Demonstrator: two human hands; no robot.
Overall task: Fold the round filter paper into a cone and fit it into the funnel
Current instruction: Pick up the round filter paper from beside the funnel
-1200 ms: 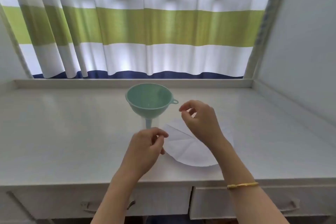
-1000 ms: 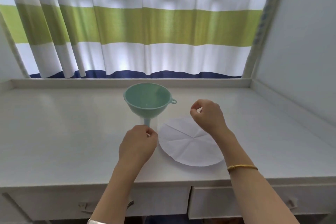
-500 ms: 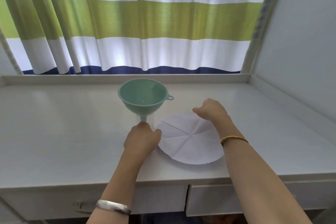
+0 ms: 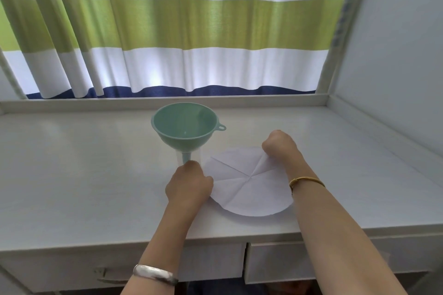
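The round filter paper (image 4: 249, 183) lies flat and unfolded on the white desk (image 4: 84, 175), near the front edge and to the right of centre. Crease lines radiate from its middle and divide it into wedge-shaped sections.

My left hand (image 4: 189, 184) is curled into a loose fist, knuckles up, at the left edge of the paper. The fingers are tucked beneath the hand, so I cannot tell whether they pinch the paper's edge or only press on it. My right hand (image 4: 279, 145) is also curled, at the far right edge of the paper. Its fingertips close on that rim, and the paper lifts slightly where they meet it.

The green funnel (image 4: 185, 127) stands upright just behind my left hand, with its stem pointing down into a clear container (image 4: 199, 155) that is hard to make out. The funnel bowl holds nothing. A small loop tab projects from its rim on the right side. The funnel and the paper do not touch.

A silver bangle (image 4: 154, 273) sits on my left forearm and a gold bangle (image 4: 305, 181) on my right wrist. Two drawers (image 4: 275, 263) run under the desk's front edge. A striped curtain (image 4: 179, 24) in white, green and navy hangs behind the desk.
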